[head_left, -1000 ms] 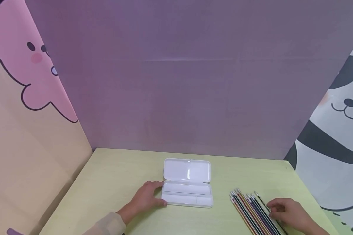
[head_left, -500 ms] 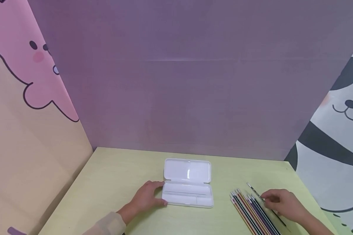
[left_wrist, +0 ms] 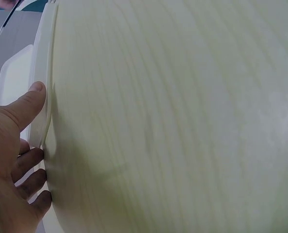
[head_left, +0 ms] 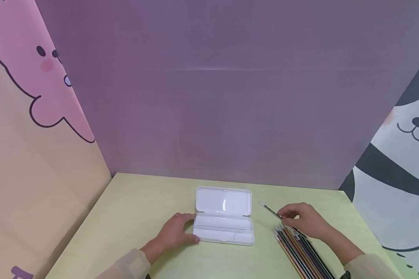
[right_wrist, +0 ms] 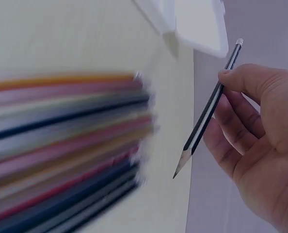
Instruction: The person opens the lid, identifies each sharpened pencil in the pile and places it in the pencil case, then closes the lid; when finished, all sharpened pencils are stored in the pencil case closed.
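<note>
A white pencil case (head_left: 224, 229) lies on the table with its lid (head_left: 223, 200) folded back. My left hand (head_left: 174, 232) grips the case's left end, thumb at the front edge and index finger near the hinge. In the left wrist view the fingertips (left_wrist: 30, 160) meet the case's side. My right hand (head_left: 305, 220) pinches a black-and-white striped pencil (right_wrist: 212, 104) between thumb and fingers. It is held above the far ends of the pencil bundle, its white-tipped end slanting toward the case and its sharpened tip visible in the right wrist view.
Several pencils (head_left: 300, 250) in various colours lie side by side on the pale wooden table (head_left: 153, 193), right of the case. A purple panel (head_left: 209, 97) rises behind the table. Printed cartoon walls stand to the left and right.
My right hand has lifted the striped pencil off the right side of the bundle and carried it left and away from me, toward the case. My left hand keeps its place.
</note>
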`<state>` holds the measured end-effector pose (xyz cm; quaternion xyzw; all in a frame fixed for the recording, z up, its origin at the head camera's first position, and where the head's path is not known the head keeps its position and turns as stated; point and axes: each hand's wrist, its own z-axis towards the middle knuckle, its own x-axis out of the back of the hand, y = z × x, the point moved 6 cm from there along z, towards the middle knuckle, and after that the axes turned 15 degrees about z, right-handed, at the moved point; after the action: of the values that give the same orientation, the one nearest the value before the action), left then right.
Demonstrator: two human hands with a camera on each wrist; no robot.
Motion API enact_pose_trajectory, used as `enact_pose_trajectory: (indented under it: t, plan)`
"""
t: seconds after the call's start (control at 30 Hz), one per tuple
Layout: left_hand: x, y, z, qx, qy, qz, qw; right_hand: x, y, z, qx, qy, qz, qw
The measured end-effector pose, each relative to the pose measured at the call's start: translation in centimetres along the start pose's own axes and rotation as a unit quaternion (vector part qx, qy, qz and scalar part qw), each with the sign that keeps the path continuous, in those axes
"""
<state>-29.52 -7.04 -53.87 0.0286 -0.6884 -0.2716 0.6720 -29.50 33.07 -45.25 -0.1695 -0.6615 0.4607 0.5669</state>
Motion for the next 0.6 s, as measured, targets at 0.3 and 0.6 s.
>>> enact_pose_trajectory:
  t: [0.3, 0.6]
  plan:
    - [0.1, 0.3, 0.1, 0.0, -0.001, 0.001, 1.0, -3.9, -2.2, 4.3, 0.02, -0.023, 0.001, 0.9995]
    - [0.1, 0.4, 0.2, 0.008, 0.0, 0.006, 0.9999, -7.3, -3.4, 7.4, 0.046, -0.057, 0.023, 0.9971]
